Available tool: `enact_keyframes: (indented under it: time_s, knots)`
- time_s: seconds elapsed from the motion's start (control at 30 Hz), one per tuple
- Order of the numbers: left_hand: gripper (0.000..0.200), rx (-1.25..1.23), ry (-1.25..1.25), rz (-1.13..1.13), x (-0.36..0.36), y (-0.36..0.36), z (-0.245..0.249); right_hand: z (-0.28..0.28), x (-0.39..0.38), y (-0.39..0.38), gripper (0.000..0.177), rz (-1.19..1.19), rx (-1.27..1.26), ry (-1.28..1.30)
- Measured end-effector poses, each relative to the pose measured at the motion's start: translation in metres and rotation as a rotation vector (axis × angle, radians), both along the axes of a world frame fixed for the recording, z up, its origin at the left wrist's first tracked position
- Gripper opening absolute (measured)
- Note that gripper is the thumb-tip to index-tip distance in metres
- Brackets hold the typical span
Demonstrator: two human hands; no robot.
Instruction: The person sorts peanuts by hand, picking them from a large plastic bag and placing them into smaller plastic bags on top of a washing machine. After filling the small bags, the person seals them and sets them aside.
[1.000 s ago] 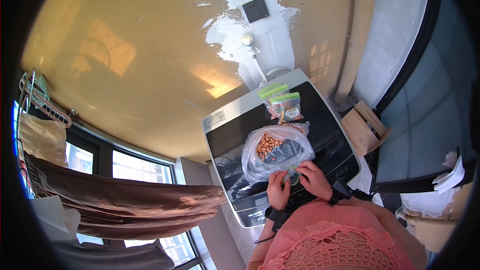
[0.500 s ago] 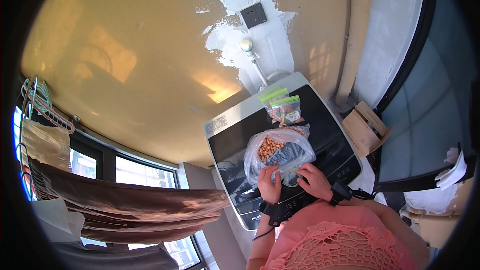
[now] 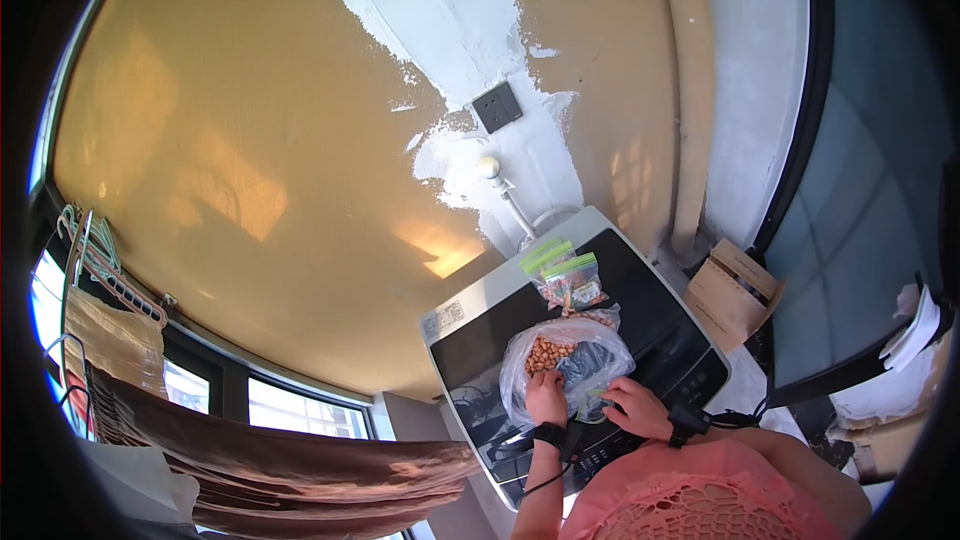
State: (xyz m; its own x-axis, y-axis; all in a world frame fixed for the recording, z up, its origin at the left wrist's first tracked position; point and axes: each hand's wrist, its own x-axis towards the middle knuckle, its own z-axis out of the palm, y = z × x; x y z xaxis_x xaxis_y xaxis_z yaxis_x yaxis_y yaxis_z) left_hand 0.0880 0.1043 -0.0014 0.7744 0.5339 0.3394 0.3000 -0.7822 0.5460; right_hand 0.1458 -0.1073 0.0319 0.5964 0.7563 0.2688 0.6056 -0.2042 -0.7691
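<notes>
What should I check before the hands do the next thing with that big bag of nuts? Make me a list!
1. Both hands at the big bag: ok. The left hand and right hand touch its near edge.
2. Bag rests on the washing machine: ok, well inside the lid.
3. Nuts inside the bag: ok, none seen spilled.
4. Small zip bags out of the way: ok, they lie behind the big bag, nearer the wall.
5. Firm grip: cannot tell, too small to see.
6. Bag mouth open: cannot tell.
</notes>
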Motion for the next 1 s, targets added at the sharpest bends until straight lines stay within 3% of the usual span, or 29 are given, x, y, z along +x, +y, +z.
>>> enact_keyframes:
  time_s: [0.13,0.27,0.33,0.47,0.73,1.0]
  knots:
    - [0.011,0.091,0.05,0.017,-0.002,-0.003,0.0,0.001,-0.001,0.001,0.029,-0.003,0.0,0.022]
    - [0.013,-0.047,0.02,-0.003,-0.013,-0.016,0.025,-0.002,0.0,0.0,0.027,0.005,0.014,0.004]
    - [0.012,-0.033,-0.137,-0.167,-0.023,-0.032,0.053,-0.005,0.0,-0.001,0.028,0.01,0.033,-0.01]
    - [0.017,-0.031,-0.079,-0.241,-0.04,-0.059,0.048,-0.004,-0.001,0.002,0.03,-0.004,0.008,0.012]
    - [0.02,-0.136,-0.055,-0.097,-0.052,-0.068,0.019,-0.007,0.0,0.0,0.031,0.037,0.023,0.026]
    - [0.022,-0.14,-0.072,-0.107,-0.057,-0.065,0.018,-0.008,0.0,-0.001,0.031,0.041,0.013,0.031]
